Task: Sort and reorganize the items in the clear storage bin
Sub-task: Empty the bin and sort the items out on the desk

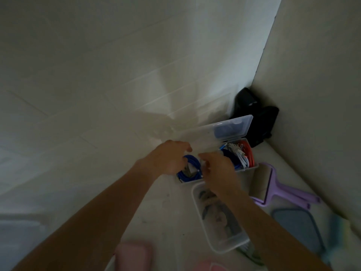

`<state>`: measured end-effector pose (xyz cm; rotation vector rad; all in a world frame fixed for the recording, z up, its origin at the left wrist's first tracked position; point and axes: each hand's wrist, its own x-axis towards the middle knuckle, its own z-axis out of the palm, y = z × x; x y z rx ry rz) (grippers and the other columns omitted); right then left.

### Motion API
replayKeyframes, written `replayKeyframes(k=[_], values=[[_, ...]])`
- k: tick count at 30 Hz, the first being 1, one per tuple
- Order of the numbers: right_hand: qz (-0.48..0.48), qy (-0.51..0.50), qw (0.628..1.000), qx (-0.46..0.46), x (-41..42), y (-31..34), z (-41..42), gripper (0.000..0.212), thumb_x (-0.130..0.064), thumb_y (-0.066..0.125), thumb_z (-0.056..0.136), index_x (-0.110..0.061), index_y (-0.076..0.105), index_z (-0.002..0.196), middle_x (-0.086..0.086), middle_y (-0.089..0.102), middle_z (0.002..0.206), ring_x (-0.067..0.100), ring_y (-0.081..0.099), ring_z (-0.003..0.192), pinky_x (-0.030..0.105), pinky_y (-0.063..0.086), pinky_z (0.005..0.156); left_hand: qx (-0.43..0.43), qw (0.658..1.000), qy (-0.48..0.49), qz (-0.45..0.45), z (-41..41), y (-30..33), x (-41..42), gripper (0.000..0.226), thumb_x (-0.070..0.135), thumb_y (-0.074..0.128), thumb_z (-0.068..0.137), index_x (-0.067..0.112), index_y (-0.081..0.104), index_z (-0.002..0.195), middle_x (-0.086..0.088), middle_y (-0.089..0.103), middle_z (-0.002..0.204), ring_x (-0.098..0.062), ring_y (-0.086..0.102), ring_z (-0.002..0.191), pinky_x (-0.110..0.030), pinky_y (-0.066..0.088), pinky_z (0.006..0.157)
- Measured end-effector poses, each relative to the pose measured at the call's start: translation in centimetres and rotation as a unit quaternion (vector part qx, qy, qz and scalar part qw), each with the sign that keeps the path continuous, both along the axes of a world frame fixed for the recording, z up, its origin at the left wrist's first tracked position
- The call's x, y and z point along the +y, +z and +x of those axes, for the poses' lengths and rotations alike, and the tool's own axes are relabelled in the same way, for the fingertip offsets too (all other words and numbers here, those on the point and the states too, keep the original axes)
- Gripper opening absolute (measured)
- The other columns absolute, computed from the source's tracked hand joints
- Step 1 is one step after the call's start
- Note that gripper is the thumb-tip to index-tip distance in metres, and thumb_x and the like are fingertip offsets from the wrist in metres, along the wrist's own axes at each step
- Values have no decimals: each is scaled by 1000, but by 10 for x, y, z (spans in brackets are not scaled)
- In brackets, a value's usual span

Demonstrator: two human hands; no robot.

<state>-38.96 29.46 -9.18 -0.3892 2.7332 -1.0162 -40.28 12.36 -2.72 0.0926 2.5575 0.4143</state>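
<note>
Head view, both hands loosely curled over clear bin, grip unclear.

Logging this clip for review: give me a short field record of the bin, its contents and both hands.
bin: clear plastic storage bin, lid open
contents: blue coiled cable at left end; white, blue and orange cable bundles at right end
left hand: over blue coiled cable, grip unclear
right hand: over bin middle, grip unclear
nearby: second clear plastic container; purple lint roller

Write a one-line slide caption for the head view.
Both hands reach into an open clear bin of coiled cables.
</note>
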Motion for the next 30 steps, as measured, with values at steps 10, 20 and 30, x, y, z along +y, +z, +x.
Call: replayKeyframes(k=[10, 20, 30], values=[[131, -90, 977, 145, 64, -3, -4, 42, -31, 76, 77, -23, 62, 116, 4, 55, 121, 30, 52, 107, 39, 50, 73, 13, 981, -139, -135, -40, -18, 16, 53, 30, 63, 94, 25, 42, 142, -10, 57, 120, -27, 57, 110, -36, 50, 88], [156, -13, 981, 117, 57, -15, -14, 32, -46, 72, 79, -29, 72, 105, 8, 42, 126, 31, 41, 117, 39, 55, 76, 59, 966, -199, -157, -29, -21, 10, 22, 32, 54, 98, 21, 72, 95, 6, 51, 91, -17, 58, 103, -30, 46, 68], [54, -143, 988, -19, 92, 2, -43, 26, -41, 66, 86, -24, 71, 105, 12, 65, 98, 32, 63, 91, 40, 53, 82, -22, 971, -101, -215, -17, -14, 4, 33, 42, 50, 98, 22, 54, 123, -6, 61, 117, -25, 60, 106, -38, 50, 87]])
